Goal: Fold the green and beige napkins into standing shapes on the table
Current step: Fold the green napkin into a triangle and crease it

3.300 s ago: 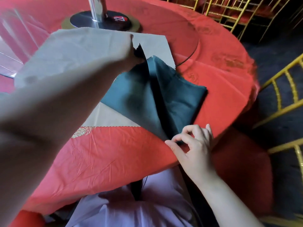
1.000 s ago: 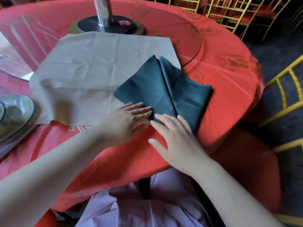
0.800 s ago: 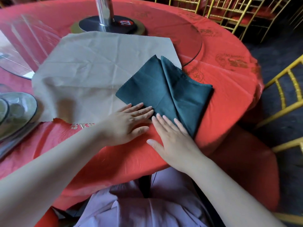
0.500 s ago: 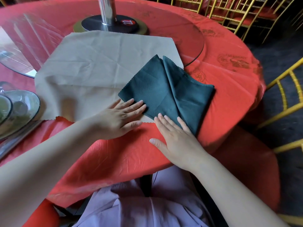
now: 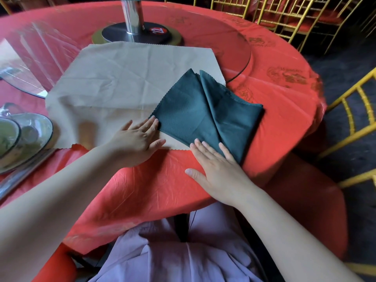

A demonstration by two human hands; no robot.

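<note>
Both hands flat, fingers straight, pinching nothing — left hand (image 5: 138, 139) touching the 9 o'clock corner of the green napkin (image 5: 203, 115), right hand (image 5: 215, 165) pressing its 6 o'clock tip — it lies folded over the 4 o'clock corner of the beige napkin (image 5: 126, 82); should press creases sharp, edges aligned.

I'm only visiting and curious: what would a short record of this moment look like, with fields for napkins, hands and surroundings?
Beige napkin: spread open, flat
Green napkin: folded flat, partly on the beige napkin
Left hand: flat on the beige napkin, fingertips at the green napkin's corner
Right hand: flat, fingertips on the green napkin's near tip
Standing shapes: none yet
Nearby: red tablecloth, glass turntable, dishes at left
</note>
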